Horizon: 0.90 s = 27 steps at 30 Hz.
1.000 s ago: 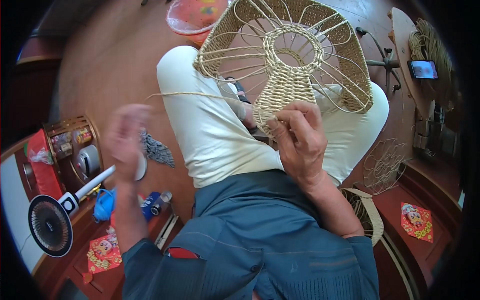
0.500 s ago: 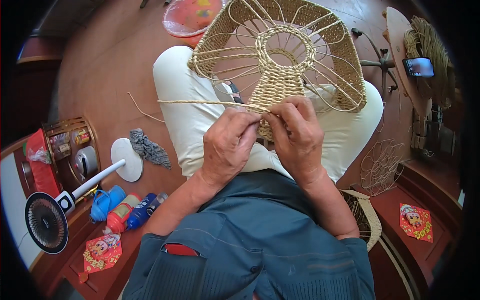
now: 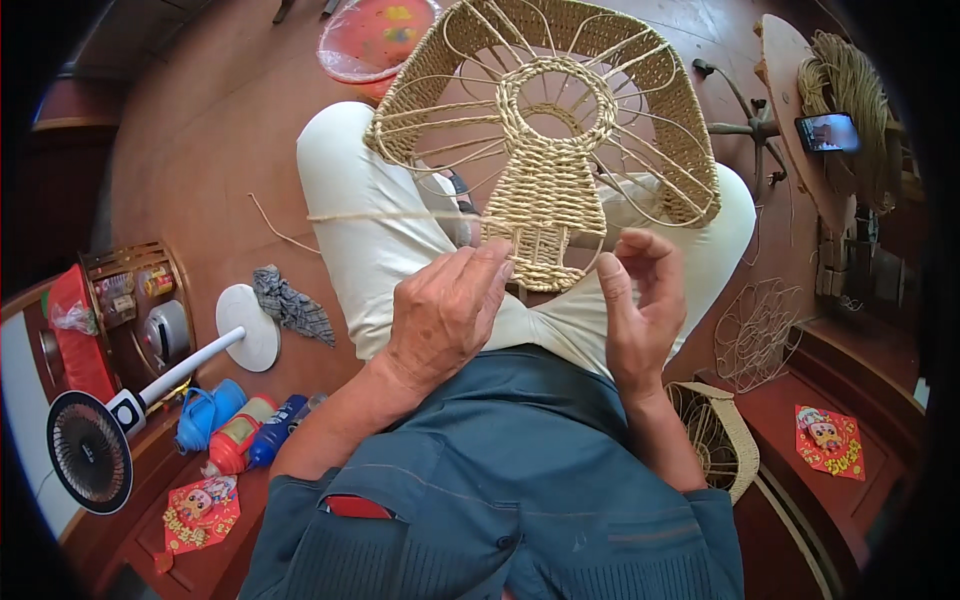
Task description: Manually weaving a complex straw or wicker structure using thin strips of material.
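A pale wicker piece (image 3: 555,185) rests across my lap. It has a braided ring, looped spokes and a broad woven rim, with a tightly woven tapering panel reaching toward me. My left hand (image 3: 445,310) pinches the left edge of that panel near its lower end, where bare uprights show between the weave and a braided end band. My right hand (image 3: 645,300) is just right of the panel, thumb apart from its bent fingers, with nothing plainly held. A thin loop of strand curves close by its thumb. From the panel's left side a straw cord (image 3: 375,215) stretches over my left thigh.
On the left are a white fan (image 3: 92,450), a grey cloth (image 3: 292,303) and several bottles, one of them red (image 3: 240,435). Loose cord (image 3: 757,335) lies on the right floor. A stool top (image 3: 800,110) bears a phone (image 3: 828,132) and a cord bundle (image 3: 845,85). Another wicker piece (image 3: 740,440) stands behind my right arm.
My right hand has come off the cord at the panel and moved right, its fingers opening. My left hand has shifted slightly down, uncovering the panel's lower end.
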Each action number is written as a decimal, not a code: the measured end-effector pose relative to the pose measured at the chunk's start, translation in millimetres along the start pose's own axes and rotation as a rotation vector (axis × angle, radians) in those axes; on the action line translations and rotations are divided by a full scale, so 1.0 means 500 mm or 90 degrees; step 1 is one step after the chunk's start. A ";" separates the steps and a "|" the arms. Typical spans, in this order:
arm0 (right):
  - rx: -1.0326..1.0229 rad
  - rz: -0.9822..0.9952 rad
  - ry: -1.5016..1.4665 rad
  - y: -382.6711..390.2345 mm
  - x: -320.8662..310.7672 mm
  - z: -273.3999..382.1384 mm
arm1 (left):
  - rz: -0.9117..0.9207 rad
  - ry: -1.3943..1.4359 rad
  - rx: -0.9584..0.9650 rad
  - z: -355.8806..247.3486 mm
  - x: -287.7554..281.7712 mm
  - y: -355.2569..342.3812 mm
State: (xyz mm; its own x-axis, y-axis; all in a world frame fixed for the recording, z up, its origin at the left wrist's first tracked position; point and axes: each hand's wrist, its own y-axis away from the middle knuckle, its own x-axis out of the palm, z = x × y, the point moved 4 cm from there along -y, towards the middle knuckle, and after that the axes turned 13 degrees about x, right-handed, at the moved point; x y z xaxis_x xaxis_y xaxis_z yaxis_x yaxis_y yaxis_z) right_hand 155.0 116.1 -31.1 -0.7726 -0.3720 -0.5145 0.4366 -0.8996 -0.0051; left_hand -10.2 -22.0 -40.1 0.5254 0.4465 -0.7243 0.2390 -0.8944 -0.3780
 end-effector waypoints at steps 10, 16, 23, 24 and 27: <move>0.451 0.420 -0.486 -0.003 0.120 -0.051 | 0.079 0.218 -0.140 0.019 0.006 -0.008; 0.408 0.380 -0.496 -0.008 0.128 -0.041 | 0.000 0.180 -0.084 0.020 0.028 0.019; 0.481 0.318 -0.502 0.024 0.130 -0.079 | -0.027 0.177 -0.086 0.011 0.057 0.051; 0.471 0.337 -0.498 0.025 0.129 -0.082 | -0.030 0.188 -0.087 0.010 0.059 0.050; 0.525 0.402 -0.692 0.019 0.130 -0.087 | -0.046 0.192 -0.082 0.012 0.055 0.042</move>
State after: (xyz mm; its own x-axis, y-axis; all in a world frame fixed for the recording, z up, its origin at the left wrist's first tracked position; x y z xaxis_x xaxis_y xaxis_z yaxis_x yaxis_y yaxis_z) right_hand 129.1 93.3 -101.7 -0.6789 -0.3871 0.6239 0.7301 -0.2655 0.6297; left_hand 4.4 -28.6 -71.2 0.7163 0.4987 -0.4881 0.3755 -0.8650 -0.3328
